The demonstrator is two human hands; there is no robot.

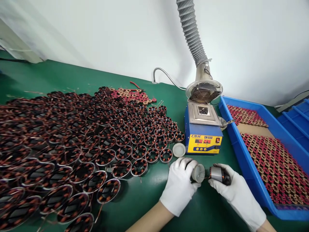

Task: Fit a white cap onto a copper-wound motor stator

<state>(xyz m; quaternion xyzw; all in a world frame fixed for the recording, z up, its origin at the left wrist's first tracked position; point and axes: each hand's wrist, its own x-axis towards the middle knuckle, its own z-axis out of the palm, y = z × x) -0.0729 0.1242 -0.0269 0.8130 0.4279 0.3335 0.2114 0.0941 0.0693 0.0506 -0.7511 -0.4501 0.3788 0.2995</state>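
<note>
Head cam view: my left hand (179, 183) in its white glove is curled tight around a small round part, a silvery cap (198, 173) whose flat face points toward my other hand, so those fingers are closed on it with only the end poking out. My right hand (231, 187) is wrapped around a wound stator (218, 174), metal ring and copper showing between thumb and fingertips, grip closed too. The two parts sit just beside each other with thin copper wire between them; can't tell if they actually touch. Both wrists come in from 6 o'clock, palms down, low over the green mat (145, 193). At 12 o'clock from my hands is the blue solder pot (203, 135) with the fume hose (193, 35) hanging over it, and a small white lid (179, 149) just beside it. From 9 to 11 o'clock there's a huge spread of stators (72, 138). At 3 o'clock the blue tray (243, 154) runs off the frame edge.
</note>
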